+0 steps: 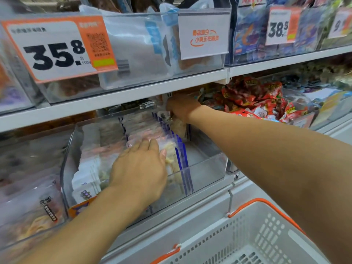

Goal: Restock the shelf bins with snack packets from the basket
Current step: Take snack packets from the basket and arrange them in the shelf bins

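My left hand [140,168] presses flat on upright packets [144,134] in the bin [205,168], my right hand [182,107] grips one behind them.

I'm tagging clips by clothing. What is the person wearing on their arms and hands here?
Nothing shows on either one. The left hand and right hand are bare, with no gloves, rings, watch or bands visible. Both forearms are uncovered as far as the picture's edge, so no sleeve comes into view.
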A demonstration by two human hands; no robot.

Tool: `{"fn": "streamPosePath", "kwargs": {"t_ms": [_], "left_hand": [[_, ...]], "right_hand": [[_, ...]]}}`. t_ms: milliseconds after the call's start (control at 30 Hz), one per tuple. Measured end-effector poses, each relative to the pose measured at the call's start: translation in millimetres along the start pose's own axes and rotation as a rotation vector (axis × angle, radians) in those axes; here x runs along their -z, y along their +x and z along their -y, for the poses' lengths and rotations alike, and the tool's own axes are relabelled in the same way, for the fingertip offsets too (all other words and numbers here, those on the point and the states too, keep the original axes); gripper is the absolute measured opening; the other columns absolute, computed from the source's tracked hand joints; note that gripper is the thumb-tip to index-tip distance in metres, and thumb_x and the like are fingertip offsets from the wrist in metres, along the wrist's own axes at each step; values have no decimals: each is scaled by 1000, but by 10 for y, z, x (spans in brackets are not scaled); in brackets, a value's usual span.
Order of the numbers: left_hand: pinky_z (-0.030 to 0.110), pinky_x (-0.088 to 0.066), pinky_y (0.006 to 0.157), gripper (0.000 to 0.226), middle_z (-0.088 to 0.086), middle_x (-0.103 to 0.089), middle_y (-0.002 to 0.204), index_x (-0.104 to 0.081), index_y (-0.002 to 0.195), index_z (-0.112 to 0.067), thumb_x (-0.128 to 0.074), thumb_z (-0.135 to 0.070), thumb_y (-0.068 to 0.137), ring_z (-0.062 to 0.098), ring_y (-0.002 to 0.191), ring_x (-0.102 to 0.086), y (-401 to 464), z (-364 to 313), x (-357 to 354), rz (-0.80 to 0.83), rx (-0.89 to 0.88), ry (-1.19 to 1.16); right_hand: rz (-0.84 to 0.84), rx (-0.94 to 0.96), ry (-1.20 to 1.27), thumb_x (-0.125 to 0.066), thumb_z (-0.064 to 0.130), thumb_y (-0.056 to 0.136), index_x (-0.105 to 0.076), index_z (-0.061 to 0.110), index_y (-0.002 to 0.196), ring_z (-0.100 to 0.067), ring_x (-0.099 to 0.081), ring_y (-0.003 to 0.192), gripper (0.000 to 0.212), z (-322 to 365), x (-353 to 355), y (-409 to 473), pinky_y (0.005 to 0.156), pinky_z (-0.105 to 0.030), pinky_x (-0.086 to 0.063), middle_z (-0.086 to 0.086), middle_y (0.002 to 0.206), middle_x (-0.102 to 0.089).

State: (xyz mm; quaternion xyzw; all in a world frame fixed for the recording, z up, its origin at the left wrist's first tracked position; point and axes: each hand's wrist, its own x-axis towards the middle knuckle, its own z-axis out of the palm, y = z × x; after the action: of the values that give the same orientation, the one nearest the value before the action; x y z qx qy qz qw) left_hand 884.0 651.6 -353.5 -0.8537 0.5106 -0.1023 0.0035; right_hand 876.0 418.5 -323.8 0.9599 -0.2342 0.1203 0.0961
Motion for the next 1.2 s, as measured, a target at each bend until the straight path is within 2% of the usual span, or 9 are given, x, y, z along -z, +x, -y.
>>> {"fn": "streamPosePath", "kwargs": {"t_ms": [367, 500, 600, 733, 833, 933, 1000, 1067, 1200], "left_hand": [[37, -31, 111, 54, 8, -25, 160, -24, 152, -14, -13, -39, 105, 26, 143, -32, 24, 19, -41, -15, -17, -18], [38, -34, 108, 52, 9, -33, 155, -34, 145, -13, -13, -39, 105, 27, 139, -37, 22, 26, -25, -15, -8, -57], [41, -36, 105, 52, 11, -46, 144, -39, 140, -14, -17, -44, 103, 28, 130, -44, 2, 9, 44, -91, -34, -19], [40, -43, 78, 36, 2, -64, 97, -58, 104, -20, -33, -46, 95, 28, 92, -57, -97, -153, 231, -467, -371, -181], [37, -44, 64, 22, -8, -54, 75, -54, 88, -25, -44, -43, 94, 21, 71, -52, -273, -344, 147, -274, -687, -306], [33, -47, 74, 21, -13, -59, 83, -62, 103, -30, -52, -47, 96, 12, 77, -55, -481, -515, -250, 307, -848, -80], [29, -45, 79, 30, -14, -60, 94, -61, 117, -31, -50, -51, 97, 7, 80, -53, -585, -601, -546, 604, -853, 99], [30, -45, 84, 38, -13, -57, 101, -58, 124, -31, -48, -55, 96, 10, 87, -53, -672, -680, -731, 718, -844, 170], [28, -41, 83, 42, -10, -59, 113, -54, 129, -32, -47, -56, 96, 11, 91, -51, -764, -835, -833, 793, -854, 154]], "right_hand": [[14, -105, 201, -57, -6, 89, -43, 11, 142, -35, -52, 125, 57, 29, -126, -58, 96, -40, -46, -18, 141, -47], [-105, -156, 233, -56, -3, 89, -49, 11, 138, -37, -50, 128, 51, 0, 5, -217, 102, -42, -45, -17, 140, -51], [-310, -160, 285, -66, 7, 83, -64, 13, 120, -35, -60, 110, 37, -93, 63, -633, 89, -43, -53, -13, 119, -63], [-728, -96, 311, -67, 23, 86, -63, 14, 89, -15, -52, 72, 11, -85, 107, -1491, 65, -32, -43, -2, 85, -57], [-873, -157, 485, -62, 25, 95, -51, 15, 68, -12, -41, 61, 31, 80, -177, -2064, 58, -29, -32, 3, 65, -45], [-336, -352, 644, -53, 40, 99, -48, 10, 61, -16, -44, 50, 49, 360, -1034, -2738, 53, -34, -34, -2, 53, -46], [426, -417, 663, -57, 50, 96, -68, 1, 82, -20, -61, 57, 52, 524, -1631, -3215, 51, -33, -46, -11, 70, -67], [1054, -423, 565, -64, 59, 88, -65, -1, 118, -22, -64, 70, 67, 679, -2085, -3654, 51, -26, -52, -12, 103, -69], [1192, -392, 594, -72, 63, 79, -62, 1, 119, -24, -63, 89, 74, 1105, -2555, -4184, 74, -38, -58, -6, 115, -62]]}}
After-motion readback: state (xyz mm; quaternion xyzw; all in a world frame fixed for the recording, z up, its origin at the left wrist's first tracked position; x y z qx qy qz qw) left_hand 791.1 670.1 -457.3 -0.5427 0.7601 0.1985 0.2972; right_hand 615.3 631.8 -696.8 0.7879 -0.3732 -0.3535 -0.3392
